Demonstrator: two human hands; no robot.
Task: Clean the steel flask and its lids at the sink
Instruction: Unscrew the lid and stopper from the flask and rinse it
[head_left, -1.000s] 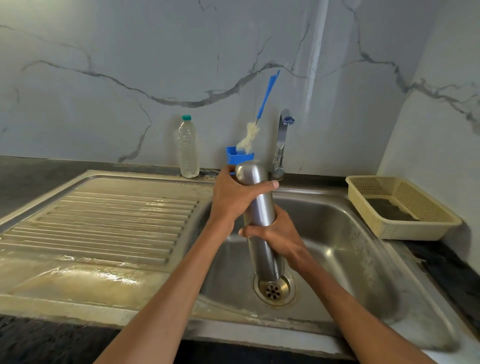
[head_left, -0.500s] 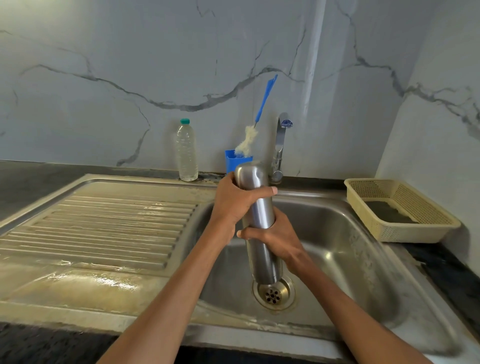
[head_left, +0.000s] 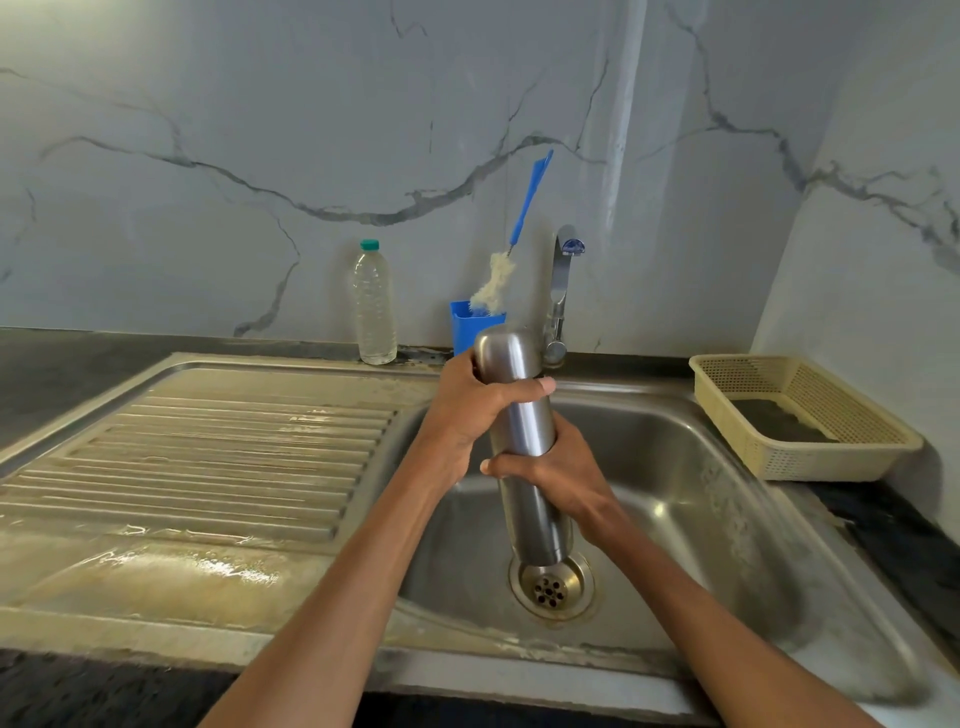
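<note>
1. Flask (head_left: 524, 441) is standing upright over the drain (head_left: 551, 588) inside the sink (head_left: 727, 519), probably so drips fall in the basin.
2. Right hand (head_left: 558, 480) is wrapping the flask's middle, bracing the body.
3. Left hand (head_left: 470, 410) is gripping round the cap end, likely for unscrewing; lid looks unopened.
4. Brush (head_left: 498, 278) is sitting in the blue cup (head_left: 467, 327) by the tap (head_left: 558, 296), within reach; bottle (head_left: 373, 306) and basket (head_left: 800, 415) are standing idle.

The walls (head_left: 208, 104) are of pale marble with grey veins and meet in a corner at the right. Below them runs a dark stone worktop (head_left: 52, 358). Soft daylight falls evenly, without hard shadows.
</note>
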